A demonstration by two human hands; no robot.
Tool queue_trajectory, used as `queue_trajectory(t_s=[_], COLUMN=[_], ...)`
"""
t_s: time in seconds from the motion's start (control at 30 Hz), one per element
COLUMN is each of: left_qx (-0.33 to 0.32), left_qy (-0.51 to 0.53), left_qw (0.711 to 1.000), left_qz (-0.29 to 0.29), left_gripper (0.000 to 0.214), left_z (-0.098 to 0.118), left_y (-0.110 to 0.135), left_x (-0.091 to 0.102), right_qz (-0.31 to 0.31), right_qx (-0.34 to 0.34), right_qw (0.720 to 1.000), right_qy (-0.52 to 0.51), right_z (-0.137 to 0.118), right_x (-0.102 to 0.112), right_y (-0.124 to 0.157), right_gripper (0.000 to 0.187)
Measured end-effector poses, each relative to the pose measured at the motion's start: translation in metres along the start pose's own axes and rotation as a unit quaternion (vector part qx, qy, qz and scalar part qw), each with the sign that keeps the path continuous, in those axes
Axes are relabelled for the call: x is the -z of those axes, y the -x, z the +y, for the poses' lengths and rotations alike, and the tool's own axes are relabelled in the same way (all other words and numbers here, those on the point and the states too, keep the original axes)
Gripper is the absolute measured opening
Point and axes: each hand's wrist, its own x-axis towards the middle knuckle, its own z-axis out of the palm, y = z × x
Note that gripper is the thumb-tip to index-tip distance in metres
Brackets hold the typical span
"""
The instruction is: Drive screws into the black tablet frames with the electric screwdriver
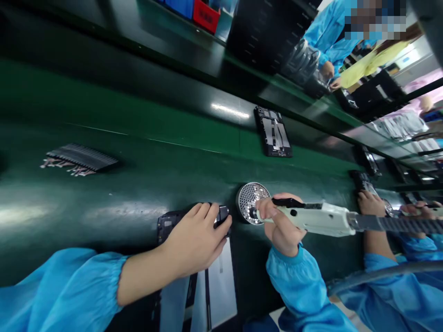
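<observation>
My right hand [282, 226] is wrapped round a white electric screwdriver [321, 219] with a black lever and a ribbed dark cord end. Its tip end is over a round metal dish [244, 210] with a perforated, shiny top, where small screws seem to lie. My left hand [197, 240] grips the upper part of an opened phone [221, 286] near the table edge, fingers bent over its dark top. Pale silver panels and black strips show below the hand. What lies under the palm is hidden.
Another opened phone [275, 133] lies farther back on the green table [145, 170]. At left sits a stack of thin dark parts [81, 157] with ribbon-like ends. Co-workers' hands [372, 203] work at right. A red bin [206, 16] stands on the shelf above.
</observation>
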Motion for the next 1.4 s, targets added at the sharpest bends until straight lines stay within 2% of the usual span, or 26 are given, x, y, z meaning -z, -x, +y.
queue_trajectory(t_s=[0.5, 0.77, 0.93, 1.07, 1.2, 1.4], left_qx=[-0.009, -0.015, 0.038, 0.072, 0.086, 0.079], left_qy=[0.013, -0.025, -0.051, -0.064, -0.053, -0.024], left_qw=[0.999, 0.998, 0.998, 0.995, 0.993, 0.995], left_qz=[0.051, 0.060, 0.009, -0.039, -0.057, -0.061], left_gripper=[0.040, 0.051, 0.063, 0.067, 0.069, 0.072], left_z=[0.001, 0.000, 0.002, 0.007, 0.011, 0.011], left_y=[0.003, 0.006, 0.011, 0.011, 0.009, 0.005], left_x=[-0.004, -0.008, -0.003, 0.002, 0.002, 0.001], right_qz=[0.000, -0.013, -0.031, -0.090, -0.148, -0.162], right_qx=[-0.014, -0.010, 0.013, -0.008, -0.052, -0.074], right_qw=[1.000, 1.000, 0.999, 0.996, 0.988, 0.984], right_qy=[0.003, 0.011, 0.022, 0.012, 0.010, 0.019], right_z=[0.005, 0.004, -0.025, -0.047, -0.044, -0.039], right_x=[-0.001, -0.002, -0.006, -0.023, -0.041, -0.046], right_y=[-0.001, 0.000, -0.004, -0.004, 0.005, 0.012], right_gripper=[0.023, 0.026, 0.031, 0.026, 0.029, 0.026])
